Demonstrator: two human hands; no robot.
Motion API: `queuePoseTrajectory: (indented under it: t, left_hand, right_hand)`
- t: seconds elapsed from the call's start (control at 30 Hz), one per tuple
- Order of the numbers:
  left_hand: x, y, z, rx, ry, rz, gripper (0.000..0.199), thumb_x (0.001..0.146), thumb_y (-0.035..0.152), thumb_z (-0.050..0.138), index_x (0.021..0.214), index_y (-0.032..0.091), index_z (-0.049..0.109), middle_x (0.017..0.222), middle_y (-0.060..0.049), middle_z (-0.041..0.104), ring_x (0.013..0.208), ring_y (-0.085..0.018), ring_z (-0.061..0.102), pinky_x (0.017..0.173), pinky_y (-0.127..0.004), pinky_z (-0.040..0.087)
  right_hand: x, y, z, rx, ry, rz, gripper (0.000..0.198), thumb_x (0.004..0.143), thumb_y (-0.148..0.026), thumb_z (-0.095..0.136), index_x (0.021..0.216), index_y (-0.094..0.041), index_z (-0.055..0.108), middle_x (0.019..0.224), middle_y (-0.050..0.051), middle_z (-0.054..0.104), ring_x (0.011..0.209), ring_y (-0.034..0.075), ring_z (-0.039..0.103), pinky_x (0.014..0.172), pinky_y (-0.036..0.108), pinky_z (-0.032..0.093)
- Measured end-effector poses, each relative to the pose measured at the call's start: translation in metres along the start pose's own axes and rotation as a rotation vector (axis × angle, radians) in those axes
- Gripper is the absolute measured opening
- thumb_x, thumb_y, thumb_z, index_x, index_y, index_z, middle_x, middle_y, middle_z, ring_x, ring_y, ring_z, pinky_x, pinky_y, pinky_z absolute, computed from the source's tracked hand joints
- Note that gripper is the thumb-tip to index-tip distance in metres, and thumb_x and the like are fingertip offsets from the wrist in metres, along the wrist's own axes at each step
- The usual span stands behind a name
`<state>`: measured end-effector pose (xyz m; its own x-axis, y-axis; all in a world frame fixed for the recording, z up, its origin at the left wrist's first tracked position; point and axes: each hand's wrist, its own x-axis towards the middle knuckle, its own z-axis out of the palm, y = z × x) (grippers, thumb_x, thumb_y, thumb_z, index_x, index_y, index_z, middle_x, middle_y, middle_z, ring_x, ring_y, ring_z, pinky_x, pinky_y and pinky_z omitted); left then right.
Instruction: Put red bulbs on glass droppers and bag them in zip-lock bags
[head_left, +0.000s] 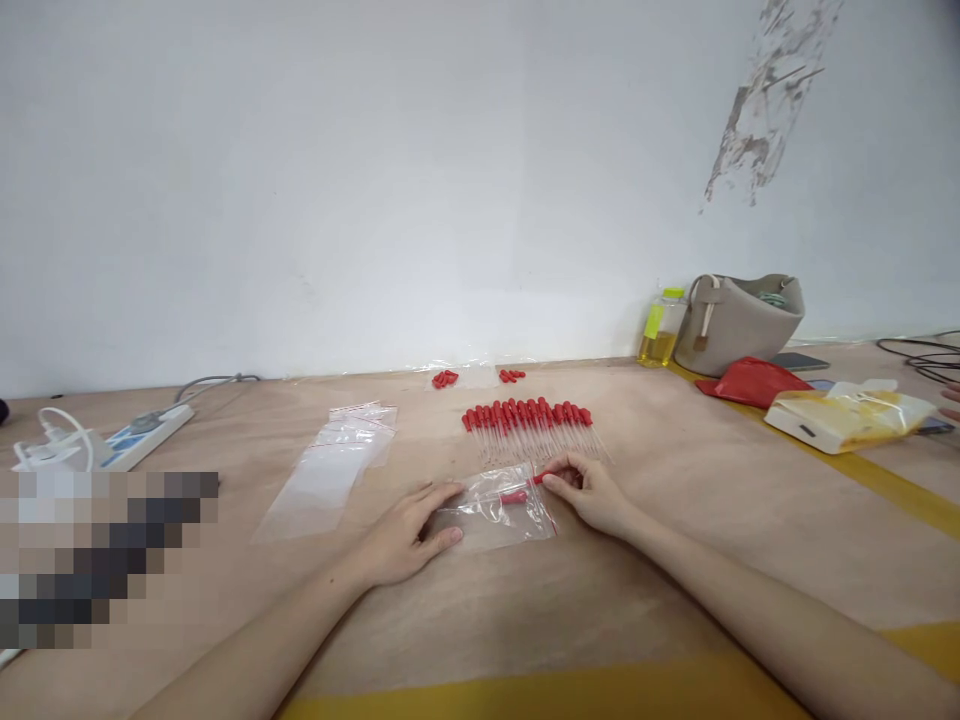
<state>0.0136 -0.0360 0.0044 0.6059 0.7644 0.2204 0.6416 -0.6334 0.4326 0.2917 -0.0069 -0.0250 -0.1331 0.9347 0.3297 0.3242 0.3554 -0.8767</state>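
A clear zip bag (487, 525) lies flat on the table between my hands, its red-lined mouth facing right. Inside it is a dropper with a red rubber bulb (514, 497). My right hand (589, 490) pinches the red bulb of another dropper (541, 478) at the bag's mouth, its thin stem reaching into the bag. My left hand (409, 535) rests at the bag's closed end, thumb and fingers apart, fingertips touching the plastic. Just beyond the bag, a row of droppers (529, 415) lies side by side, red bulbs pointing away from me.
Several empty zip bags (330, 470) overlap on the left. Two small piles of red bulbs (445, 379) lie near the wall. A power strip (146, 440) is far left. At right are a bottle (660, 330), a grey bag (739, 325), a red pouch (757, 383) and a yellow-white packet (847, 415).
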Motion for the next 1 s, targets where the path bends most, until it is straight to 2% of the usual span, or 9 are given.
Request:
queuePoseTrajectory:
  t: [0.1,0.3,0.47,0.53,0.67,0.73,0.8,0.9,1.0]
  left_hand:
    - [0.0,0.0,0.0,-0.001,0.002,0.005,0.045,0.083,0.036,0.046,0.126,0.025,0.037,0.125,-0.005,0.045,0.113,-0.022,0.042,0.094,-0.038,0.035]
    - [0.001,0.0,0.001,-0.007,0.008,0.012,0.045,0.083,0.036,0.046,0.125,0.025,0.037,0.124,-0.006,0.046,0.112,-0.023,0.042,0.093,-0.039,0.037]
    - [0.001,0.001,0.001,-0.003,0.022,0.025,0.046,0.083,0.035,0.047,0.126,0.025,0.035,0.124,-0.004,0.047,0.111,-0.021,0.043,0.093,-0.036,0.037]
    - [0.001,0.001,0.001,0.004,0.013,0.026,0.045,0.084,0.035,0.046,0.127,0.026,0.034,0.125,-0.004,0.046,0.112,-0.02,0.043,0.094,-0.036,0.036]
    - [0.002,0.002,0.0,0.007,-0.013,0.074,0.037,0.085,0.034,0.043,0.121,0.025,0.042,0.125,-0.004,0.045,0.117,-0.021,0.038,0.097,-0.038,0.033]
    - [0.002,0.002,0.0,0.012,-0.032,0.094,0.032,0.086,0.033,0.042,0.116,0.025,0.047,0.125,-0.004,0.045,0.119,-0.021,0.035,0.098,-0.038,0.031]
    - [0.003,0.002,0.0,0.022,-0.048,0.097,0.029,0.086,0.033,0.041,0.113,0.025,0.05,0.126,-0.004,0.044,0.12,-0.021,0.034,0.098,-0.04,0.031]
    - [0.003,0.002,0.0,0.032,-0.054,0.093,0.03,0.086,0.033,0.041,0.114,0.026,0.05,0.127,-0.004,0.044,0.12,-0.022,0.034,0.099,-0.041,0.03]
    - [0.003,0.002,0.0,0.033,-0.05,0.091,0.031,0.086,0.033,0.042,0.116,0.026,0.048,0.126,-0.003,0.045,0.121,-0.021,0.033,0.1,-0.04,0.03]
  right_hand:
    - [-0.002,-0.002,0.004,-0.13,-0.003,-0.091,0.013,0.071,-0.028,0.055,0.076,-0.017,0.061,0.067,0.001,0.059,0.061,0.013,0.052,0.055,0.024,0.041]
    - [0.005,-0.002,0.015,-0.202,0.036,-0.13,0.013,0.069,-0.023,0.055,0.078,-0.019,0.064,0.068,0.002,0.062,0.06,0.014,0.054,0.055,0.024,0.042]
    - [0.005,-0.011,0.024,-0.1,-0.153,-0.137,0.019,0.076,-0.023,0.046,0.073,-0.019,0.064,0.077,0.003,0.066,0.069,0.016,0.059,0.062,0.027,0.045]
    - [0.007,-0.013,0.021,-0.092,-0.152,-0.098,0.018,0.075,-0.024,0.046,0.077,-0.018,0.063,0.076,0.003,0.066,0.07,0.016,0.059,0.063,0.028,0.046]
    - [0.034,-0.006,0.0,-0.192,0.005,-0.01,0.014,0.068,-0.024,0.054,0.077,-0.016,0.06,0.072,0.003,0.064,0.062,0.013,0.057,0.058,0.025,0.044]
    - [0.055,-0.002,-0.012,-0.31,0.117,0.011,0.011,0.067,-0.022,0.054,0.074,-0.016,0.058,0.072,0.003,0.063,0.062,0.013,0.056,0.059,0.024,0.043]
    - [0.076,0.0,-0.018,-0.454,0.185,0.1,0.01,0.065,-0.019,0.055,0.074,-0.015,0.057,0.072,0.004,0.063,0.066,0.014,0.057,0.062,0.024,0.042]
    - [0.102,0.001,-0.016,-0.579,0.256,0.229,0.015,0.062,-0.019,0.058,0.077,-0.015,0.057,0.077,0.008,0.063,0.075,0.018,0.058,0.064,0.026,0.042]
    - [0.117,0.003,-0.01,-0.601,0.287,0.3,0.02,0.059,-0.018,0.062,0.078,-0.014,0.057,0.079,0.012,0.063,0.08,0.023,0.058,0.061,0.027,0.042]
